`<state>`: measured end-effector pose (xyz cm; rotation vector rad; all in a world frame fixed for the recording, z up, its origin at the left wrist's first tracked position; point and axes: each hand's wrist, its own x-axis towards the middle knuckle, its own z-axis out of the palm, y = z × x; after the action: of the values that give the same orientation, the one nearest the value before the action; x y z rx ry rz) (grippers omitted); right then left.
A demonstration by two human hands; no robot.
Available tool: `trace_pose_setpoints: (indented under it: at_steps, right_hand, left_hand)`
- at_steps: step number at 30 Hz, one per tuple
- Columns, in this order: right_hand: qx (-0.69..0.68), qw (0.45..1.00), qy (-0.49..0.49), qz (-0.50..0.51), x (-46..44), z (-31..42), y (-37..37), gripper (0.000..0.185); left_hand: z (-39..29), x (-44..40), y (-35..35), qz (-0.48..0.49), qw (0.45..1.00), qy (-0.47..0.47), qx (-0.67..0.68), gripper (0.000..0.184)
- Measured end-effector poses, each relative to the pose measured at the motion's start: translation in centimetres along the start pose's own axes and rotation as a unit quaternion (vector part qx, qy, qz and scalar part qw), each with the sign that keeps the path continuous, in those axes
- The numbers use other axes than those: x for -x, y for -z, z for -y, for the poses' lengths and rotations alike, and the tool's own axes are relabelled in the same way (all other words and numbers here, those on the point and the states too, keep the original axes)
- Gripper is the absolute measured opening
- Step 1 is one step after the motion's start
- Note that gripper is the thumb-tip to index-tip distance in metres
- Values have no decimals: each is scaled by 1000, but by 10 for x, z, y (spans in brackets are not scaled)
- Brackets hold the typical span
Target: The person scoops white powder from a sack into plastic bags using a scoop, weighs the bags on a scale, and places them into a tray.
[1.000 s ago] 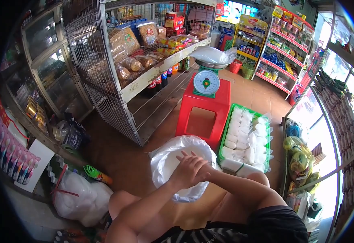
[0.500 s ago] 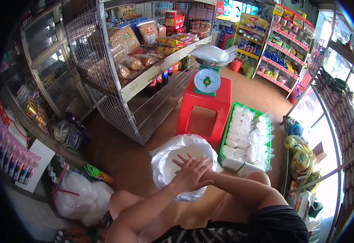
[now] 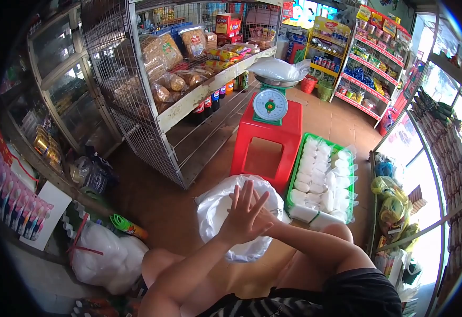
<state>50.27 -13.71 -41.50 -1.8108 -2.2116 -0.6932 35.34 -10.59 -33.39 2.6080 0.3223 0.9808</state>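
My left hand (image 3: 244,219) is spread open above a white plastic-lined tub (image 3: 212,227), with nothing in it. Behind it and against it lies my right hand (image 3: 265,217), mostly covered by the left; what shows looks flat and open, holding nothing. White granular or powdery stuff seems to fill the tub, though the hands hide much of it. To the right of the tub, a green tray (image 3: 294,182) carries rows of small white-filled plastic bags (image 3: 318,179).
A red stool (image 3: 241,150) holds a dial scale (image 3: 270,105) with a filled clear bag (image 3: 278,70) on its pan. A wire-sided shelf (image 3: 170,119) of bread stands at left. A large white bag (image 3: 104,256) sits by my left leg.
My left hand has turned so its fingers point up and away, spread wider. It now covers more of my right hand. The tub, tray and scale stay put.
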Motion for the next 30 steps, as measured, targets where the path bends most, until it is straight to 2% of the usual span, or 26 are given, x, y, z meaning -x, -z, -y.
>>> trace_pose_setpoints:
  at_steps: [2, 6, 7, 9, 10, 11, 13, 15, 17, 18, 19, 20, 21, 22, 23, 24, 26, 28, 29, 30]
  right_hand:
    - [-44, 999, -22, 13, 0, -1, 17, 87]
    - [-132, 988, -65, 42, -13, -4, 50, 88]
    - [-100, 990, -76, 69, -16, -5, 60, 106]
    - [-156, 979, -103, 81, -18, -10, 58, 129]
    - [-182, 973, -109, 85, -17, -12, 58, 148]
    - [-182, 974, -109, 84, -16, -13, 62, 148]
    - [-314, 942, -105, 59, -14, -14, 70, 147]
    - [-347, 927, -119, 78, -13, -12, 71, 141]
    - [-515, 848, -124, -32, -13, -12, 52, 132]
    - [-536, 832, -133, -52, -12, -10, 52, 112]
    - [-535, 833, -133, -51, -10, -6, 51, 112]
    - [-588, 792, -155, -45, -11, 1, 56, 103]
    - [-639, 748, -176, -40, -12, 8, 58, 95]
    - [-662, 736, -129, -59, -10, 18, 39, 82]
    - [-662, 736, -128, -59, -12, 18, 39, 82]
    - [-664, 725, -177, -42, -13, 19, 39, 81]
    - [-668, 684, -291, -30, -18, 25, 45, 80]
    - [-705, 654, -274, -1, -24, 26, 52, 81]
    - [-740, 611, -279, 17, -27, 24, 49, 83]
    - [-743, 592, -311, 36, -26, 16, 47, 85]
  left_hand:
    - [2, -1, 1, -2, 1000, 0, -22, 93]
    - [-3, -7, 10, -12, 995, 82, -47, 102]
    - [-5, -7, 13, -19, 994, 106, -33, 105]
    - [2, -4, 8, -46, 989, 143, 17, 109]
    - [5, -3, 5, -66, 983, 164, 48, 109]
    - [6, -4, 5, -93, 976, 173, 98, 104]
    - [10, -5, 4, -131, 932, 241, 239, 94]
    - [21, -3, -1, -165, 855, 283, 402, 84]
    - [27, 1, -7, -203, 762, 328, 521, 86]
    - [24, 2, -10, -205, 761, 327, 521, 86]
    - [20, 2, -14, -195, 737, 331, 556, 89]
    - [14, 2, -14, -185, 712, 334, 589, 91]
    - [1, 2, -8, -73, 654, 295, 693, 96]
    - [-7, -3, -18, -73, 654, 299, 691, 97]
    - [-7, -3, -21, -86, 646, 303, 696, 97]
    - [-6, -3, -23, -97, 637, 308, 700, 96]
    - [-2, -1, -30, -167, 567, 334, 734, 96]
    - [2, 1, -34, -136, 622, 340, 692, 94]
    - [2, -1, -33, -116, 647, 337, 674, 92]
    - [11, 0, -32, -94, 634, 344, 686, 89]
